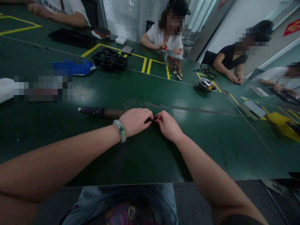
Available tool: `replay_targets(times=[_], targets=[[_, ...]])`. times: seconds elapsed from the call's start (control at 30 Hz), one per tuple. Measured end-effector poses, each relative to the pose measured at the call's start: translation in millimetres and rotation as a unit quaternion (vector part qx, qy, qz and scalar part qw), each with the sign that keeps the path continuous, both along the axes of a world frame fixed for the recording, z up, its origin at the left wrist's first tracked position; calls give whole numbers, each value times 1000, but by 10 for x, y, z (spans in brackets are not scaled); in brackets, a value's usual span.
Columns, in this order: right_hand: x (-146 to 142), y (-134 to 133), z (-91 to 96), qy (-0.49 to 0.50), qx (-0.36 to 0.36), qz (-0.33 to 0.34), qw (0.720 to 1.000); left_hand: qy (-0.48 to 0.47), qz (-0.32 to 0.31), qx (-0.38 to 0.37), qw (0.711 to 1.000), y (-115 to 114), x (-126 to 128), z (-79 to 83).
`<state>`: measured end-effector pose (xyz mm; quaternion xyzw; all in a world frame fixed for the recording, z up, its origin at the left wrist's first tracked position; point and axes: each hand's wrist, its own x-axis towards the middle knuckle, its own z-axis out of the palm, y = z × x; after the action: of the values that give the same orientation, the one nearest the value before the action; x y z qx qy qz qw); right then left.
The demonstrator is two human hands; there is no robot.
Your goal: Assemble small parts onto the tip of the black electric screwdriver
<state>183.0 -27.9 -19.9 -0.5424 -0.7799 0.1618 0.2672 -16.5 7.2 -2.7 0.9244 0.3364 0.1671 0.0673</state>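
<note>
My left hand [136, 121], with a jade-coloured bangle [120, 130] at its wrist, pinches a small black part [150, 119] just above the green table [140, 159]. From the other side, the fingertips of my right hand [169, 126] close on the same black part. Most of the part is hidden by my fingers, so its kind cannot be made out. Behind my left hand lies an electric screwdriver [100, 112], its metal tip pointing left and its rear end covered by the hand.
Across the table several people sit working; one handles a metal box [173, 57] with coloured cables. Black trays [109, 59], a blue glove [79, 66] and a metal bowl [207, 85] of small parts stand farther back. At right lies a yellow bag [283, 125].
</note>
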Motion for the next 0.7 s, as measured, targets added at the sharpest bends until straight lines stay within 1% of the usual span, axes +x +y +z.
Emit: replay_targets(times=[0.13, 0.2, 0.27, 0.33, 0.37, 0.4, 0.43, 0.47, 0.53, 0.57, 0.63, 0.7], targets=[[7, 7, -7, -16, -3, -14, 1000, -17, -4, 24, 1000, -57, 3, 51], [7, 2, 0, -23, -1, -18, 1000, -46, -25, 47, 997, -139, 11, 101], [-4, -11, 14, -24, -4, -13, 1000, -65, -87, 55, 993, -240, 22, 135], [-21, -23, 29, -30, -12, -15, 999, -24, -198, 23, 980, -328, 29, 137], [-25, -24, 37, -36, -16, -20, 999, -4, -261, -1, 965, -357, 30, 125], [-19, -20, 44, -44, -19, -29, 998, 5, -297, -23, 954, -373, 28, 108], [1, -11, 52, -52, -20, -39, 998, 10, -315, -45, 948, -377, 23, 89], [44, 4, 62, -58, -21, -49, 997, 8, -317, -65, 946, -370, 16, 72], [216, 37, 89, -73, -26, -80, 994, -1, -304, -97, 948, -339, -4, 48], [351, 46, 108, -86, -31, -104, 990, -6, -300, -108, 948, -322, -13, 42], [719, 24, 157, -115, -43, -167, 978, -12, -296, -121, 947, -295, -26, 37], [1177, -85, 217, -140, -54, -238, 960, -17, -293, -122, 948, -285, -28, 31]])
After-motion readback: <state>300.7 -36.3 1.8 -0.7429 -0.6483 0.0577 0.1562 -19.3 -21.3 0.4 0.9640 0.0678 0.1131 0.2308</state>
